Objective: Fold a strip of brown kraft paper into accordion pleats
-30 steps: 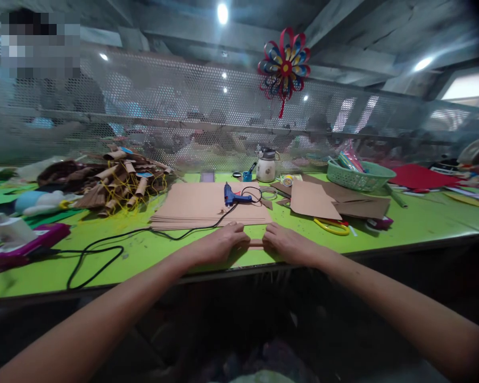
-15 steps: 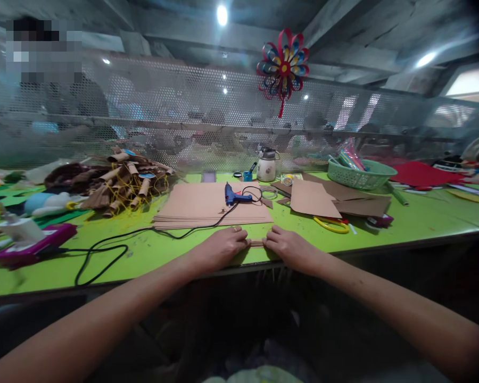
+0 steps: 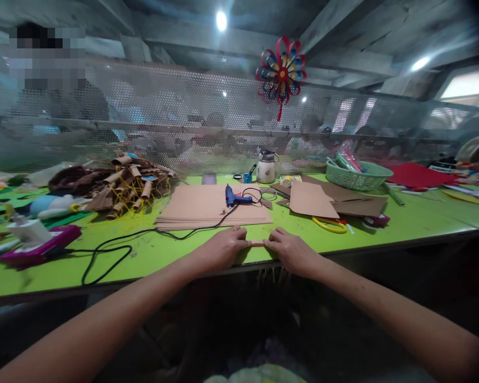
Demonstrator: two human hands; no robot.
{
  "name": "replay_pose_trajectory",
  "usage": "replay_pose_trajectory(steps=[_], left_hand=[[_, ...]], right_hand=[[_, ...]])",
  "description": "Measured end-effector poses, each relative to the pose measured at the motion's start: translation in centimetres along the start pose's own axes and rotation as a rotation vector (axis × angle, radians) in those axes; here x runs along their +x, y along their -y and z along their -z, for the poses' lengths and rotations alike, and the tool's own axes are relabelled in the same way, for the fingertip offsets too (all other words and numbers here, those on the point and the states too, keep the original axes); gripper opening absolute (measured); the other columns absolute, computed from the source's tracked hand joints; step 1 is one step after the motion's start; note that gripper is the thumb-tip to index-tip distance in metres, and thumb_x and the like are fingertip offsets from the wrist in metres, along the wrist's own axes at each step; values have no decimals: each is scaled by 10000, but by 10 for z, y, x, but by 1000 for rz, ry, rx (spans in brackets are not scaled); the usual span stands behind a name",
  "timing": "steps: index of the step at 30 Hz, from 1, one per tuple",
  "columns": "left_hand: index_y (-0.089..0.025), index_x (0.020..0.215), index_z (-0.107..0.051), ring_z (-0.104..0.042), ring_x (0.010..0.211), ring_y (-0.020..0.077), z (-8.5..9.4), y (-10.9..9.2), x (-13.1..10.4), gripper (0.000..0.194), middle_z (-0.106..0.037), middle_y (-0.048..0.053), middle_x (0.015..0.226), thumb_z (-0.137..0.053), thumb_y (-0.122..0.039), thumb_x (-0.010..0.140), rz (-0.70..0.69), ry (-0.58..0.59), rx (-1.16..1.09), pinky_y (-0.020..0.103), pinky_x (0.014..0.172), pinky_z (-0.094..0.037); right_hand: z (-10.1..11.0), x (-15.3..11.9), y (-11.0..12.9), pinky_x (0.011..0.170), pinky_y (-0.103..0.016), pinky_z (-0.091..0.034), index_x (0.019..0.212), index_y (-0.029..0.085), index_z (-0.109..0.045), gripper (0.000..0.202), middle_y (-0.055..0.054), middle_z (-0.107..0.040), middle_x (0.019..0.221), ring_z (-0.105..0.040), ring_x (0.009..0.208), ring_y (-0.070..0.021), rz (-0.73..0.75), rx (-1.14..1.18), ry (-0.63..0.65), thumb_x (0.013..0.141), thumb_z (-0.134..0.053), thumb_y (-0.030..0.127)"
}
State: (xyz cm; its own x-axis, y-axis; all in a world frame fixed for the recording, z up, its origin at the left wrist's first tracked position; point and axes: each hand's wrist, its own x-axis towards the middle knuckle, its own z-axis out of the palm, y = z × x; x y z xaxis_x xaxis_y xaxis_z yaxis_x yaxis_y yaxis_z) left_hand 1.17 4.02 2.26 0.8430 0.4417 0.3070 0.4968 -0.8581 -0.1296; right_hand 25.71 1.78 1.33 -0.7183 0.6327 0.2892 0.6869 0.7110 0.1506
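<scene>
Between my hands, close to the table's front edge, lies a narrow rolled or folded strip of brown paper [image 3: 257,244]. My left hand [image 3: 226,247] pinches its left end, and my right hand [image 3: 290,249] pinches its right end. Both hands are closed, with most of the strip hidden under the fingers. Just beyond them is a stack of brown paper sheets [image 3: 191,205]. A blue hot glue gun [image 3: 237,198] rests on top of that stack, its black cord [image 3: 175,235] running left over the table.
The green table [image 3: 143,263] holds a pile of brown paper rolls with yellow string [image 3: 133,183] and a purple power strip [image 3: 43,250] at left. To the right are loose brown sheets [image 3: 312,199], yellow-handled scissors [image 3: 329,225] and a green basket [image 3: 357,178]. A perforated screen [image 3: 163,101] stands behind.
The strip between my hands looks narrower and tighter than before. My hands stay in almost the same place, and the view has shifted slightly.
</scene>
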Motion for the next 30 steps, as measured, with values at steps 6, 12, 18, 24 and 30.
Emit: replay_pose_trajectory(steps=[6, 12, 18, 24, 30], left_hand=[[-192, 892, -702, -512, 680, 144, -8, 1, 6, 201, -561, 47, 761, -508, -157, 853, 58, -49, -37, 247, 583, -344], [-144, 695, -669, -528, 644, 124, -14, 10, 20, 199, -579, 40, 699, -530, -134, 836, 145, -73, -187, 233, 588, -361], [-136, 714, -646, -545, 686, 134, -11, 6, 20, 136, -596, 42, 722, -557, -132, 817, 201, -77, -286, 228, 619, -378], [-137, 690, -633, -509, 636, 135, -10, 4, 21, 219, -590, 30, 678, -548, -274, 839, 331, -88, -436, 228, 587, -353], [-146, 509, -544, -379, 464, 96, 4, 19, 37, 421, -475, -20, 466, -533, -420, 828, 474, 79, -915, 222, 486, -281]], right_hand=[[11, 17, -4, 695, -276, -365, 950, 171, -677, 185, -71, -583, 875, -492, 848, -182, 36, 50, 66, 907, -497, 158], [13, 36, 5, 618, -293, -349, 868, 99, -636, 128, -100, -612, 825, -532, 756, -199, 89, -157, 201, 800, -538, 50], [15, 34, 8, 661, -299, -381, 961, 96, -578, 136, -113, -616, 845, -545, 815, -219, 149, -188, 224, 863, -489, 63], [14, 33, 10, 629, -305, -381, 970, 98, -572, 133, -106, -619, 814, -543, 751, -221, 173, -223, 189, 861, -504, 65], [19, 30, 4, 680, -320, -396, 1002, 87, -577, 149, -113, -605, 850, -518, 819, -232, 192, -262, 41, 892, -477, 90]])
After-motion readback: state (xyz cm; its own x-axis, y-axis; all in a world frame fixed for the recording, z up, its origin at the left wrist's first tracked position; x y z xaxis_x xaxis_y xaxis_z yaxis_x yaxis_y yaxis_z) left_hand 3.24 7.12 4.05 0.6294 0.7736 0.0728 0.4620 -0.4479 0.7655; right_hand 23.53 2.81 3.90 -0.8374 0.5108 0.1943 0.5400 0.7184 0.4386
